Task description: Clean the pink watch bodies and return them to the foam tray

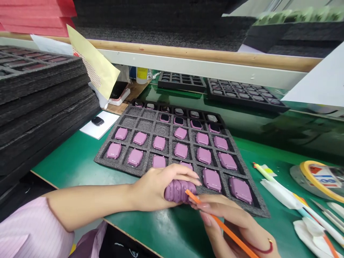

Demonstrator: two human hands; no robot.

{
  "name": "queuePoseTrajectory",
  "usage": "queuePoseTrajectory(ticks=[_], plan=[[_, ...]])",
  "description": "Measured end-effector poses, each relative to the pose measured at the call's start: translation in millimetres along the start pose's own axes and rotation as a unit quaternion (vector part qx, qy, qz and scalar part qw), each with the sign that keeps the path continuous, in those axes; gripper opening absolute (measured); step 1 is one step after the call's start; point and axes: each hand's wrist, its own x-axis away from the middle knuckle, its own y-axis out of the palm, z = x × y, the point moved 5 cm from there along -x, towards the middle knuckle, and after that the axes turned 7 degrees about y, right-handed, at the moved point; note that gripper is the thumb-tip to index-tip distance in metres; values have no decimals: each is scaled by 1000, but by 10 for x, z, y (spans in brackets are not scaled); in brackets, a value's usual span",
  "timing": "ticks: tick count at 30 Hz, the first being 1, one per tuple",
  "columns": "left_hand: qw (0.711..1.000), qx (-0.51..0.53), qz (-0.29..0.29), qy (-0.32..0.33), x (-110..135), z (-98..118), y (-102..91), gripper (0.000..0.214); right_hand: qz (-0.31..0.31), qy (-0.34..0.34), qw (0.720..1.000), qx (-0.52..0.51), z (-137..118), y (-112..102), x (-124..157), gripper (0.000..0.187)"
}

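My left hand [156, 188] grips a mauve-pink plastic watch body [178, 190] with its ribbed side showing, low over the near edge of a grey foam tray [137, 123]. My right hand [223, 224] holds a slim orange stick [225, 229], whose tip touches the held watch body. Rows of similar watch bodies [159, 142] lie in the tray's cells, most face down. Farther back, several show dark screens [178, 121]. My fingers hide part of the tray's near cells.
Tall stacks of dark foam trays [40, 107] rise at the left. Two more trays [243, 95] lie beyond on the green bench mat [80, 157]. A tape roll [318, 179], pens and white tissue lie at the right, beneath a wooden shelf edge [188, 53].
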Motion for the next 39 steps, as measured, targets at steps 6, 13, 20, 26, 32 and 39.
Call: queuePoseTrajectory(ticks=[6,13,20,26,32,39], plan=[[1000,-11,-25,-10,-3,0,6,46,-25,-34,998,-50,-39,4,-48,20],[1000,-28,-9,-6,35,-32,-41,54,69,327,879,340,792,-931,-67,54],[996,-45,14,-71,5,-44,-84,48,-37,413,801,432,1114,-1168,182,42],[994,-34,6,-100,-6,-71,-95,44,-4,366,795,483,1249,-1287,92,27],[993,-50,-15,-108,1,-76,-114,36,12,333,802,495,1555,-1502,-16,17],[996,-24,-20,-87,7,-121,-110,36,148,350,751,541,1625,-2437,-221,30]])
